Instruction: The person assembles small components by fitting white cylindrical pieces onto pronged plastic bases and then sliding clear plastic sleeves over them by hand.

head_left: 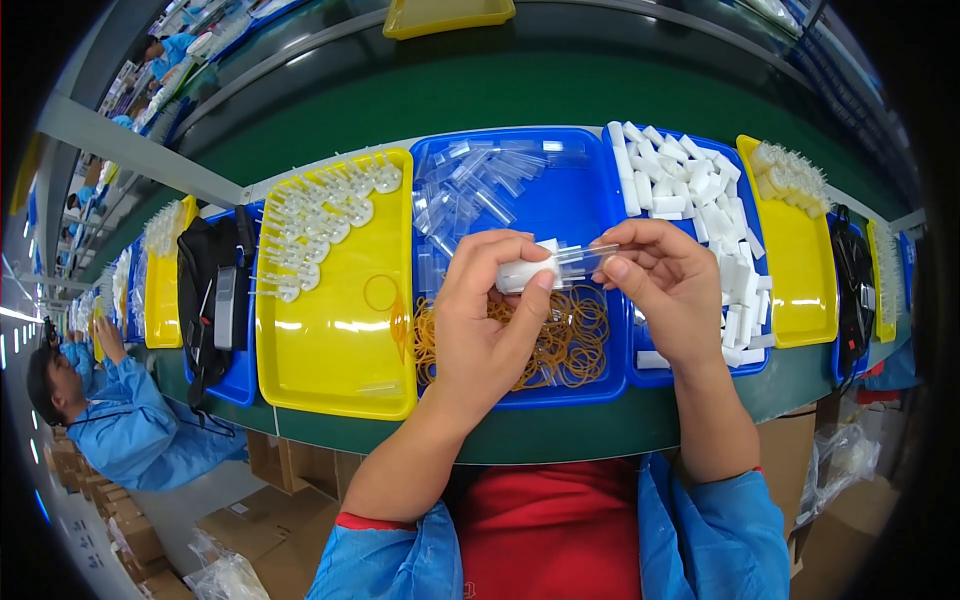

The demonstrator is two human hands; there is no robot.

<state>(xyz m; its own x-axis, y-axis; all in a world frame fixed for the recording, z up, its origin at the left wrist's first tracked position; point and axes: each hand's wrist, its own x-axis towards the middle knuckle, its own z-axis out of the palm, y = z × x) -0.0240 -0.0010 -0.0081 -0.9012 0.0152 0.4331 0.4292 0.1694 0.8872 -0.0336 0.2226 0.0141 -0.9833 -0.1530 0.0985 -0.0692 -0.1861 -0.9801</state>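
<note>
My left hand [485, 325] is closed around a small white piece [518, 276] with several thin clear prongs pointing right. Thumb and fingertips of my right hand [668, 290] pinch a slim clear tube [597, 252] at the ends of those prongs. Whether the tube is slipped over a prong is too small to tell. Both hands are above a blue tray [578, 192] that holds loose clear tubes [480, 185] at the back and tan rubber bands [575, 350] at the front.
Left is a yellow tray [330, 370] with clear discs on stems [325, 225]. Right stands a blue tray [648, 372] of white blocks [690, 180], then another yellow tray [805, 300]. A black bag [205, 290] lies farther left. A co-worker in blue [130, 430] sits at the far left.
</note>
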